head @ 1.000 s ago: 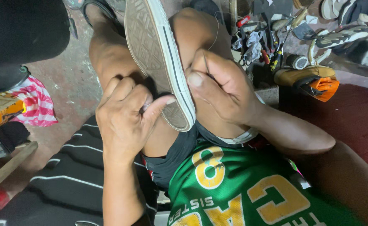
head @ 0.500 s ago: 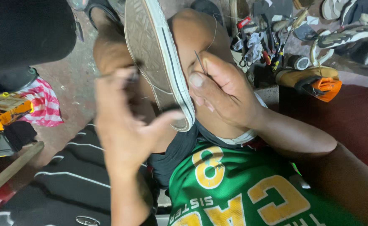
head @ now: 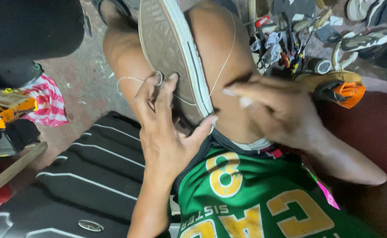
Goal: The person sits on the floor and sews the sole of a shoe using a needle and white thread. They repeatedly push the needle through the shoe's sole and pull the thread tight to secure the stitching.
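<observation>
Your left hand (head: 167, 132) spreads against the sole of the sneaker (head: 171, 57), which lies sole-up between your bare knees. Fingers rest on the sole; thumb presses the white rim near the heel. A thin white thread (head: 222, 72) loops around those fingers and runs up across the knee. Your right hand (head: 281, 112) lies just beside the shoe's edge, fingers pinched together; blurred. A heap of tools (head: 286, 46) sits beyond on the floor, an orange-and-black tool (head: 343, 90) nearest.
</observation>
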